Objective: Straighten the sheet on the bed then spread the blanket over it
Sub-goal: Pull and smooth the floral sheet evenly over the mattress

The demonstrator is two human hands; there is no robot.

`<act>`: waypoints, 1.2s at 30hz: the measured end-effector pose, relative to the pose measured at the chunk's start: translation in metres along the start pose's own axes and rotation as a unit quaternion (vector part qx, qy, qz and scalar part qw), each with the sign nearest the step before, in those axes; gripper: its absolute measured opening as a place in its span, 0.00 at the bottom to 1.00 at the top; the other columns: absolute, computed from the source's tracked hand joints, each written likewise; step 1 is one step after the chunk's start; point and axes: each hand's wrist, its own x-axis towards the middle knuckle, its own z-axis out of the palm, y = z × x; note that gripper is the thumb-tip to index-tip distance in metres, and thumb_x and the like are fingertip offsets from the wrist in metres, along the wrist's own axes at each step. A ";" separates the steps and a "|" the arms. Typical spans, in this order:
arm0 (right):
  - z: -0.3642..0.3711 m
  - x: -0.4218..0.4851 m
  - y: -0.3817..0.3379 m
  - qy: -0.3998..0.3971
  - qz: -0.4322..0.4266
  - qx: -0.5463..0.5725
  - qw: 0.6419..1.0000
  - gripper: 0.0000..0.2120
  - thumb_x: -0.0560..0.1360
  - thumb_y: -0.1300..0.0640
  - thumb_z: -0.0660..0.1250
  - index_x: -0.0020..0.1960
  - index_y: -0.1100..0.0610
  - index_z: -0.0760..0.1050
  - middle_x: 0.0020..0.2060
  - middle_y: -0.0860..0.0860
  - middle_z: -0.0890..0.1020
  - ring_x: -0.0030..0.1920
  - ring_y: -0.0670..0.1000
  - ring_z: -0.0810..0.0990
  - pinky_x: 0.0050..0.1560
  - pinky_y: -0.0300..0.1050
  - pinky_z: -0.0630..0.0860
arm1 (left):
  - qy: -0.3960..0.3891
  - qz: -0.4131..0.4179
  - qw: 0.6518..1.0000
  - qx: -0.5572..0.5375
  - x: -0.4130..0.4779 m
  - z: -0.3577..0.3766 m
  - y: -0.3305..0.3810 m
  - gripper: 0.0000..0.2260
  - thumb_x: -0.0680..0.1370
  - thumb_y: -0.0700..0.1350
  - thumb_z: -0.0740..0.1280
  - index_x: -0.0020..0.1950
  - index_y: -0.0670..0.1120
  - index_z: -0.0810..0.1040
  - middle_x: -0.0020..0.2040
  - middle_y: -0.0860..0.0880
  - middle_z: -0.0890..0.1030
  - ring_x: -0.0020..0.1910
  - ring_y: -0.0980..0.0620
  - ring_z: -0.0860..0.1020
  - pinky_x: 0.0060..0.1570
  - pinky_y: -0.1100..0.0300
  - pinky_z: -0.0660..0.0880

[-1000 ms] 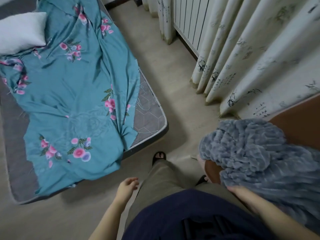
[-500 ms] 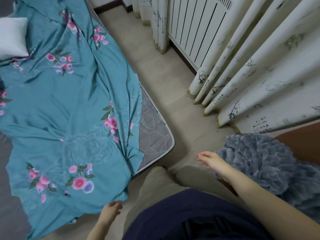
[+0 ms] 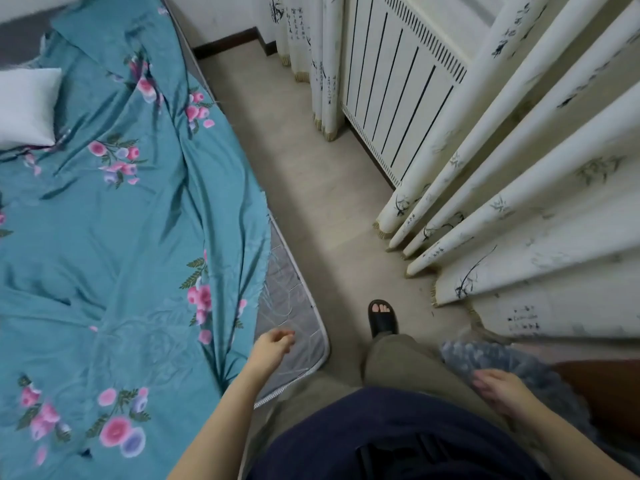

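The left grip (image 3: 272, 345) hangs released, fingers loosely curled on nothing, over the bare near-right corner of the mattress (image 3: 294, 317), just beside the edge of the teal floral sheet (image 3: 104, 258). The right grip (image 3: 502, 391) lies released, fingers flat on the fluffy grey-blue blanket (image 3: 467, 356), which is bunched at near right. The sheet lies rumpled and skewed across the bed, with a white pillow (image 3: 24, 109) at its far left.

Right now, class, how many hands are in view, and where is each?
2. The left hand hovers over the bare mattress corner beside the sheet; the right hand rests on the grey blanket.
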 end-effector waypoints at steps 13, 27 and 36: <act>-0.083 0.096 -0.129 -0.073 -0.002 -0.090 0.993 0.08 0.80 0.58 0.62 0.51 0.60 0.79 0.40 0.55 0.81 0.38 0.55 0.79 0.36 0.42 0.71 | 0.024 -0.037 0.998 0.045 0.029 0.061 0.117 0.10 0.80 0.41 0.64 0.60 0.43 0.79 0.52 0.47 0.82 0.48 0.49 0.80 0.52 0.59 0.74; 0.042 0.103 -0.425 -0.181 -0.171 -0.171 0.953 0.09 0.81 0.61 0.59 0.56 0.61 0.76 0.48 0.56 0.80 0.37 0.47 0.75 0.32 0.34 0.68 | 0.116 -0.201 0.971 -0.049 0.075 -0.034 0.107 0.08 0.78 0.34 0.65 0.53 0.33 0.82 0.43 0.42 0.79 0.34 0.52 0.73 0.26 0.76 0.69; 0.026 0.140 -0.531 -0.078 -0.119 -0.085 0.986 0.10 0.81 0.64 0.59 0.55 0.70 0.75 0.42 0.60 0.77 0.28 0.47 0.77 0.28 0.34 0.71 | 0.088 -0.118 0.983 -0.108 0.204 -0.152 0.258 0.10 0.80 0.37 0.62 0.59 0.39 0.78 0.53 0.43 0.81 0.48 0.47 0.78 0.37 0.65 0.69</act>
